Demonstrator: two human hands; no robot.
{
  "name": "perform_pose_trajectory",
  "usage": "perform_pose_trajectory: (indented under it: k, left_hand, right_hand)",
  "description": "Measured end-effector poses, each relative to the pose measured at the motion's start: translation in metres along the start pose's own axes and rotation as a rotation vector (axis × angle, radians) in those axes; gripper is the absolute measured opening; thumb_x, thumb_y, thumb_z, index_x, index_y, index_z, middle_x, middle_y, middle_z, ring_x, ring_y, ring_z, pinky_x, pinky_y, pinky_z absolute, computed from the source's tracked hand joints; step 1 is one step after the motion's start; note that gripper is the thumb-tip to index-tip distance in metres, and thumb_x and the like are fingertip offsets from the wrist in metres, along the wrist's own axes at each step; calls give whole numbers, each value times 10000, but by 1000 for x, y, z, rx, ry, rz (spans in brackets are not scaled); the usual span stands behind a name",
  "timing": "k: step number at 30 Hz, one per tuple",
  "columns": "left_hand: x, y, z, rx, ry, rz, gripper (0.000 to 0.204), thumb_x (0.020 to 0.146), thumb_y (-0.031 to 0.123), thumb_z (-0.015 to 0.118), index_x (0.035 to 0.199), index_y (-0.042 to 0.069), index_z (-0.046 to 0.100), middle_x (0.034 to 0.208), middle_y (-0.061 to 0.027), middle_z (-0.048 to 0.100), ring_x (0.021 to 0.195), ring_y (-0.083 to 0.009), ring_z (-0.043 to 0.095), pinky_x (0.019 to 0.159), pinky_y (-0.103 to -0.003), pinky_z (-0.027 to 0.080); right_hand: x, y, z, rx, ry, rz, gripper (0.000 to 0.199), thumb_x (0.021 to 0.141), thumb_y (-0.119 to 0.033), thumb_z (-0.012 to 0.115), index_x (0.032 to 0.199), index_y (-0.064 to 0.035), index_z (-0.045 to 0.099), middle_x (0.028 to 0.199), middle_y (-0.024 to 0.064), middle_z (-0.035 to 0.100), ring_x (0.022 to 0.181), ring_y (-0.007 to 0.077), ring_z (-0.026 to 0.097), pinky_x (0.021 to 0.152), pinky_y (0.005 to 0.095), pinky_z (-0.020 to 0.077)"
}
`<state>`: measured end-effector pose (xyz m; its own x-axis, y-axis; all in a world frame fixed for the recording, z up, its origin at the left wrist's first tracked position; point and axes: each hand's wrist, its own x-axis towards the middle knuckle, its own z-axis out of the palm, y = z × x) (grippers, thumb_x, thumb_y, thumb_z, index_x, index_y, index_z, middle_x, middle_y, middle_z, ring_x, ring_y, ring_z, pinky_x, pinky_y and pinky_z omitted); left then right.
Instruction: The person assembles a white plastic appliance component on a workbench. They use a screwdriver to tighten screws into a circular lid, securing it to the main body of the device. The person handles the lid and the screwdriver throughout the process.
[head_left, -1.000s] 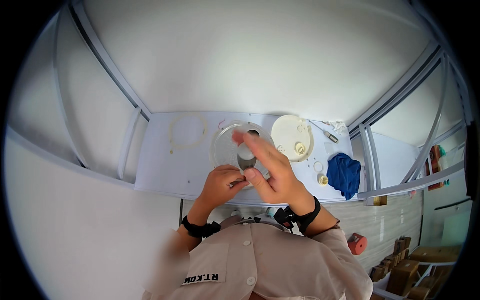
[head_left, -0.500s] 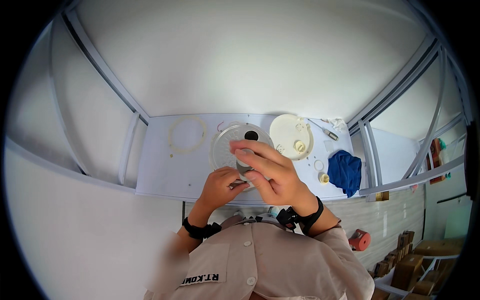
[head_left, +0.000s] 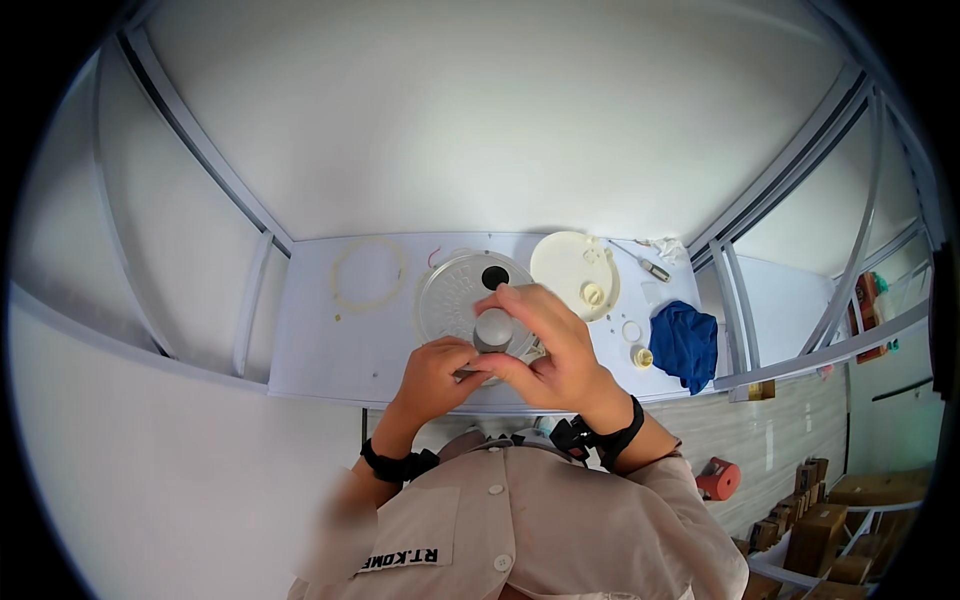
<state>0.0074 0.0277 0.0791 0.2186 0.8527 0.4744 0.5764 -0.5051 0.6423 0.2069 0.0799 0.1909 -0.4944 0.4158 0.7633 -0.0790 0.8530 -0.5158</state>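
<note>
Both of my hands meet over the near edge of the white table [head_left: 330, 350]. My left hand [head_left: 436, 372] and my right hand [head_left: 553, 352] together hold a small grey cylindrical part [head_left: 492, 331] with a rounded top. Just behind the part lies a round clear ribbed disc [head_left: 455, 292] with a dark hole [head_left: 495, 277] near its far edge. My right fingers reach over the top of the grey part.
A cream round cover [head_left: 573, 262] lies right of the disc, a thin cream ring [head_left: 369, 273] to its left. A blue cloth [head_left: 686, 342], a small yellow cap [head_left: 642, 357], a white ring [head_left: 631, 331] and a screwdriver [head_left: 645, 264] lie at the right. A white frame surrounds the table.
My right hand has lowered from a raised, spread position and closed around the grey part, which now stands upright between both hands. My left hand stayed about where it was.
</note>
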Motion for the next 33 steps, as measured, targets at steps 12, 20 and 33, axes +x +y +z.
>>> perform_pose_trajectory:
  k: [12, 20, 33]
  left_hand:
    - [3, 11, -4, -13, 1, -65, 175, 792, 144, 878, 928, 96, 779, 854, -54, 772, 811, -251, 742, 669, -361, 588]
    - [3, 4, -1, 58, 12, -11, 194, 793, 159, 883, 938, 92, 773, 855, -58, 772, 807, -242, 743, 651, -356, 592]
    - [5, 7, -1, 22, 27, -26, 187, 784, 166, 892, 885, 88, 755, 836, -60, 765, 790, -256, 742, 636, -366, 578]
  right_hand:
    - [7, -8, -1, 84, -22, 87, 634, 885, -47, 775, 1491, -29, 589, 1194, 133, 610, 1056, 275, 635, 854, 364, 564]
    - [-3, 2, 2, -92, 57, -9, 662, 878, -55, 791, 1505, -42, 581, 1300, 163, 606, 1036, 298, 652, 786, 392, 575]
    - [-4, 3, 3, -184, 34, 15, 755, 843, -59, 827, 1544, -74, 546, 1281, 195, 593, 1014, 309, 603, 788, 396, 550]
